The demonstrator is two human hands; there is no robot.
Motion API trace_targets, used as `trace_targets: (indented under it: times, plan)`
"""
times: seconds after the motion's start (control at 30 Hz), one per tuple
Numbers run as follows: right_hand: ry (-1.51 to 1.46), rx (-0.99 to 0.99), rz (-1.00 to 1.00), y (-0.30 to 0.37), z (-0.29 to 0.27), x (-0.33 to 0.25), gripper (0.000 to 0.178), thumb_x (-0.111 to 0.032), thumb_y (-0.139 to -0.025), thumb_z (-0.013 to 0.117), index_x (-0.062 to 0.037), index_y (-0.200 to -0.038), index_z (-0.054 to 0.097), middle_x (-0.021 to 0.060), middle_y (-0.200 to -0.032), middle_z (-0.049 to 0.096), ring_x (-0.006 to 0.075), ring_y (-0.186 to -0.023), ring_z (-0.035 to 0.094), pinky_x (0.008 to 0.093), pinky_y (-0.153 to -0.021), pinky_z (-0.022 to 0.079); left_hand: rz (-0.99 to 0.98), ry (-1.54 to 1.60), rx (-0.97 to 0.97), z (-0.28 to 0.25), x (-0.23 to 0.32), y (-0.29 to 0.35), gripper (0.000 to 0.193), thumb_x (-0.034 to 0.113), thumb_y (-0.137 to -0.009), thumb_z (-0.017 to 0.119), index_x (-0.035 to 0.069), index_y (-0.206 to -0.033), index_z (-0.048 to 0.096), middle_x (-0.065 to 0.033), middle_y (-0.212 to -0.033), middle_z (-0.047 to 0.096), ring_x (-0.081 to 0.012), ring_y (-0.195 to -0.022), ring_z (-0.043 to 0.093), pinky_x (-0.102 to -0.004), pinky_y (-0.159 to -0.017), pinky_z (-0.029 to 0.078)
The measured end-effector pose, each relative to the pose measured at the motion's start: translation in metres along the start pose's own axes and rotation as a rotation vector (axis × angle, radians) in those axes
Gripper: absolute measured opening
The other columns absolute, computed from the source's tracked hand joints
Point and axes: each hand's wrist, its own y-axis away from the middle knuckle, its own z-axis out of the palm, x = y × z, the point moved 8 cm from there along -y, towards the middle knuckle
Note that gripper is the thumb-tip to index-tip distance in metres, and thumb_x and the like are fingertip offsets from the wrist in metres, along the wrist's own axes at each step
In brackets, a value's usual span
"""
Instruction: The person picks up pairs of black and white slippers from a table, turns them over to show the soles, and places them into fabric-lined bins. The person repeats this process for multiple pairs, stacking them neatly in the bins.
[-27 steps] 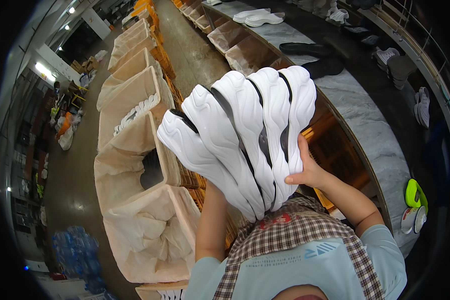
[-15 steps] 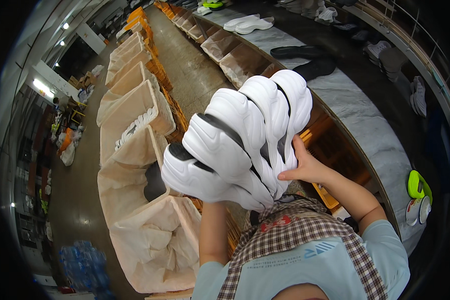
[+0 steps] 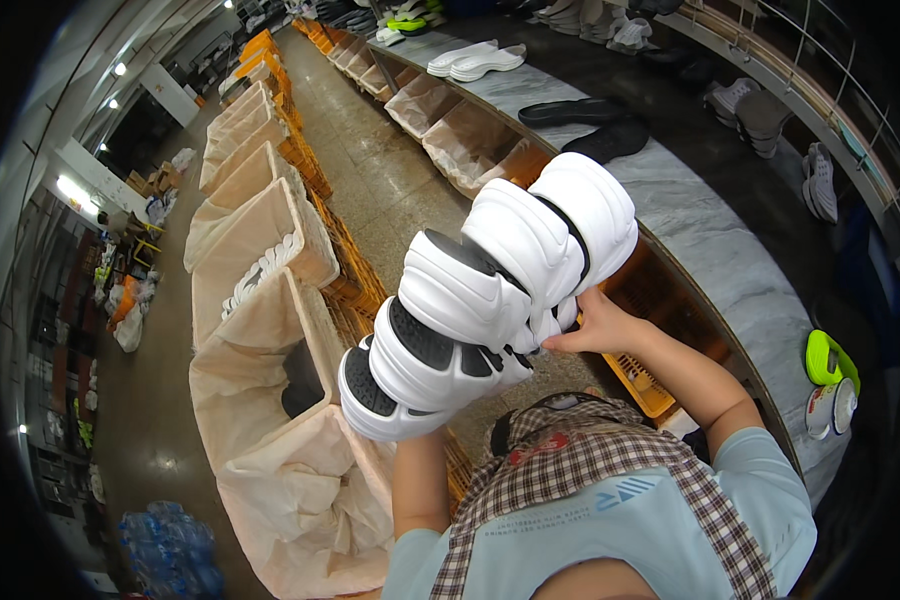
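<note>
A fanned row of several white shoe soles (image 3: 470,285) with black patches on their undersides is held up in front of me. My right hand (image 3: 602,325) grips its right side, thumb pressed on the near edge and the other fingers reaching behind. My left forearm (image 3: 421,485) rises to the lower left end of the row; the soles hide that hand and its fingers.
Cloth-lined bins (image 3: 305,480) run along my left, one with white soles (image 3: 260,275) inside. On the right, a grey marbled table (image 3: 715,225) carries black soles (image 3: 600,125), white soles (image 3: 478,60) and a bright green piece (image 3: 828,357). Beneath it sits an orange crate (image 3: 642,385).
The row of soles has tipped so that more of the black undersides show, and its left end sits lower. My right hand keeps its grip. The view has shifted slightly.
</note>
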Motion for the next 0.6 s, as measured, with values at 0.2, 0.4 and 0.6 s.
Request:
trace_targets:
  times: [0.2, 0.4, 0.6]
  plan:
    - [0.111, -0.094, -0.02, -0.006, 0.003, 0.006, 0.114, -0.033, -0.067, 0.078, 0.004, -0.143, 0.002, 0.027, -0.145, 0.02, 0.0359, -0.136, 0.023, 0.0405, -0.111, 0.022, -0.008, 0.012, 0.007, -0.001, -0.003, 0.011, 0.058, 0.029, -0.086, 0.059, 0.006, -0.135, 0.038, -0.0132, -0.126, 0.047, -0.0236, -0.11, 0.05, -0.0399, -0.088, 0.047]
    - [0.269, -0.083, -0.206, -0.011, -0.001, -0.012, 0.083, -0.027, -0.073, 0.073, 0.0015, -0.139, 0.031, 0.0203, -0.136, 0.042, 0.0303, -0.128, 0.04, 0.0377, -0.109, 0.028, -0.055, 0.039, -0.019, 0.01, -0.02, 0.015, 0.058, 0.029, -0.086, 0.06, 0.006, -0.135, 0.038, -0.0129, -0.126, 0.047, -0.0235, -0.109, 0.05, -0.0404, -0.088, 0.047]
    - [-0.457, 0.082, 0.024, -0.039, -0.024, 0.0, 0.054, -0.019, -0.089, 0.059, -0.004, -0.138, 0.04, 0.0108, -0.133, 0.047, 0.0203, -0.122, 0.043, 0.0334, -0.107, 0.032, -0.153, 0.059, -0.049, 0.025, -0.049, 0.034, 0.059, 0.029, -0.085, 0.061, 0.007, -0.135, 0.038, -0.0126, -0.126, 0.047, -0.0235, -0.109, 0.049, -0.041, -0.088, 0.047]
